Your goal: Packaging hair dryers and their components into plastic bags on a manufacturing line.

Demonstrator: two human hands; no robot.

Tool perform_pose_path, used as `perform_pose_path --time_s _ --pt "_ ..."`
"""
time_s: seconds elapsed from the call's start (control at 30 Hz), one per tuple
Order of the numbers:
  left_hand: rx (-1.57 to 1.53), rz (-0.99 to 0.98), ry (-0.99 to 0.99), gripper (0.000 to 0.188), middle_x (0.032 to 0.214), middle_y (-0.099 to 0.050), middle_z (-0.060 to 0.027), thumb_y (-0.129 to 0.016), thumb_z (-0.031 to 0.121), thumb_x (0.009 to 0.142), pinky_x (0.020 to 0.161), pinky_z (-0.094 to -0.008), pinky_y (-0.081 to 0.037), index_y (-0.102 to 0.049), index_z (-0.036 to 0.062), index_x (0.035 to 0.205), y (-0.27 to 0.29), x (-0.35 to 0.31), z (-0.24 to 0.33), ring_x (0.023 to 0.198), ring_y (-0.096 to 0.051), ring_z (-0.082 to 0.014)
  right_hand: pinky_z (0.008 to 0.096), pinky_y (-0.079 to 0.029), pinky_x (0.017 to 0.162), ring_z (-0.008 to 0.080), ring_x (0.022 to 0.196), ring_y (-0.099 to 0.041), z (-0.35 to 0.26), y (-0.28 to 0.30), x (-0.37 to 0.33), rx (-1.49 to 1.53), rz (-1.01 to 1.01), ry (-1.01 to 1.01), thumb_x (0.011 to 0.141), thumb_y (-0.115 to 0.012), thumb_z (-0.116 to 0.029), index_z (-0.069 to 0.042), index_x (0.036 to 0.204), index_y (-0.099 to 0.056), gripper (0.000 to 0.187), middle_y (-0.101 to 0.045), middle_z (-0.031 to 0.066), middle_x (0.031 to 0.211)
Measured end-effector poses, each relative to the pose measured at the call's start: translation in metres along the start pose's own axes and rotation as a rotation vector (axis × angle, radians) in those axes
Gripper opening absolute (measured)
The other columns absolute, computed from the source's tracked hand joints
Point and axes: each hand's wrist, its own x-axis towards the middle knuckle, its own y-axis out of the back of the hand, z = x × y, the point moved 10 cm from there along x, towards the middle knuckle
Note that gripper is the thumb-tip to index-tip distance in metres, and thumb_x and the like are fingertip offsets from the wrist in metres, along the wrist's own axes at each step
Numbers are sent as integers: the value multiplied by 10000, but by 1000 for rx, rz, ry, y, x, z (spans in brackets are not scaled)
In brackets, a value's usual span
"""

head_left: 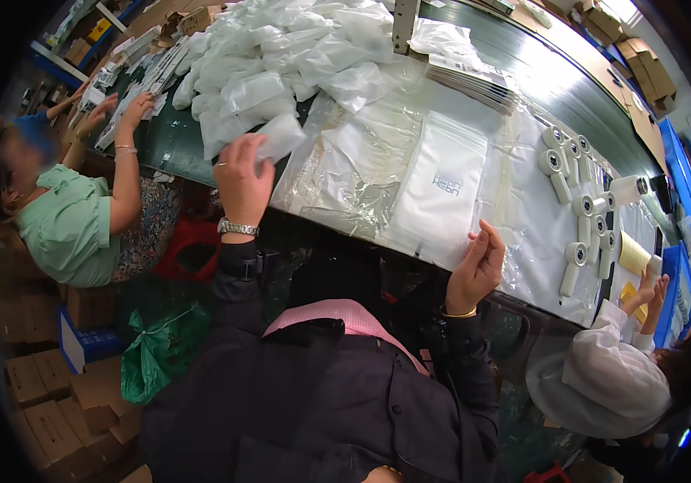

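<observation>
While cartons [55, 427] flank the crowded table [526, 266], left hand [244, 179] grips a bag [285, 135]; right hand's [476, 272] hold is unclear.

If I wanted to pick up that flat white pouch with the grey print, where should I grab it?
I'd pinch its near right corner, coming in from the person's side. The flat white pouch lies flat and looks thin, so an edge should be easier to pinch than the middle. The right hand is already at that corner.
</observation>
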Motion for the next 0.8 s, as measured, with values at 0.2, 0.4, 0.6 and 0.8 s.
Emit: perform_pose_path --time_s 0.2,0.4,0.6,0.8 --pt "199 229 74 461 1374 -638 -200 -650 13 833 1066 -554 -486 -675 82 1288 8 -6 -15 1272 -594 -441 208 -485 705 37 730 -548 -19 13 2 -38 -111 -16 1112 -593 -62 3 1247 -717 194 -673 -3 883" --pt "-6 348 -35 482 1437 -625 -186 -635 -9 851 1111 -515 -453 -667 51 1328 23 8 64 1332 -583 -401 233 -494 677 49 746 -596 -30 81 4 172 -478 -387 1079 -661 -94 -22 1207 -751 172 -717 -6 911" --pt "-438 89 -134 359 1342 -681 -159 -663 14 913 1112 -491 -426 -683 36 1271 -1 7 130 1275 -615 -361 355 -477 623 155 695 -643 -46 156 22 -1327 -416 234 1010 -743 -177 -15 966 -740 168 -707 78 789" --pt "-683 0 -294 263 1191 -683 -75 -688 5 870 1075 -490 -396 -672 90 1117 -34 -7 204 1205 -642 -302 356 -548 782 232 865 -693 -8 210 67 -957 -58 -79 1046 -710 -214 3 1242 -740 294 -761 146 1016"
